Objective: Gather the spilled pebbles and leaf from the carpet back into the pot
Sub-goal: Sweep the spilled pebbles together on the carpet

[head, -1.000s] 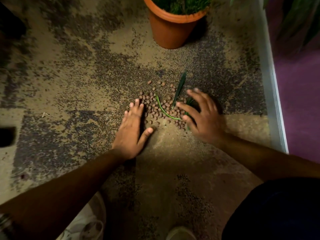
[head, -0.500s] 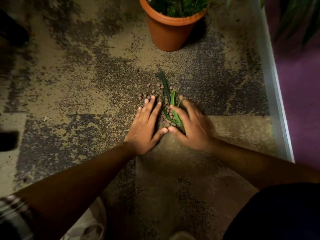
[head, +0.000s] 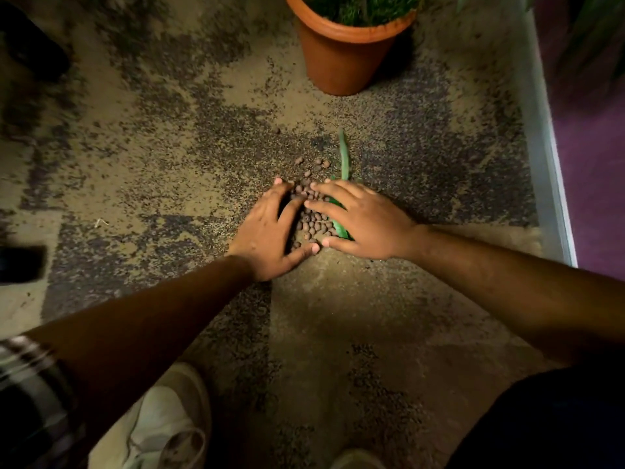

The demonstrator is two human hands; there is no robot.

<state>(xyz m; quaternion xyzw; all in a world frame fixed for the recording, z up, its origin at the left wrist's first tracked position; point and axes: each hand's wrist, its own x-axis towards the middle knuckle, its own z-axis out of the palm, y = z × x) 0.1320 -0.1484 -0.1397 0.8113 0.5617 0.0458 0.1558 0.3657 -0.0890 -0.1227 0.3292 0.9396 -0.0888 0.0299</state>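
Note:
A heap of small brown pebbles (head: 314, 221) lies on the mottled carpet between my two hands. My left hand (head: 267, 228) cups the heap from the left, and my right hand (head: 362, 221) cups it from the right, with thumbs almost touching at the near side. A long green leaf (head: 344, 157) pokes out beyond my right fingers, its lower part under that hand. A few loose pebbles (head: 318, 162) lie just beyond the heap. The terracotta pot (head: 341, 59) with green plants stands farther off, upright.
A pale baseboard (head: 541, 137) runs along the right with a purple wall behind it. My light shoe (head: 169, 424) is at the lower left. A dark object (head: 20, 262) lies at the left edge.
Both hands have swept inward across the carpet, pushing the scattered pebbles and the leaf into a tight heap between them.

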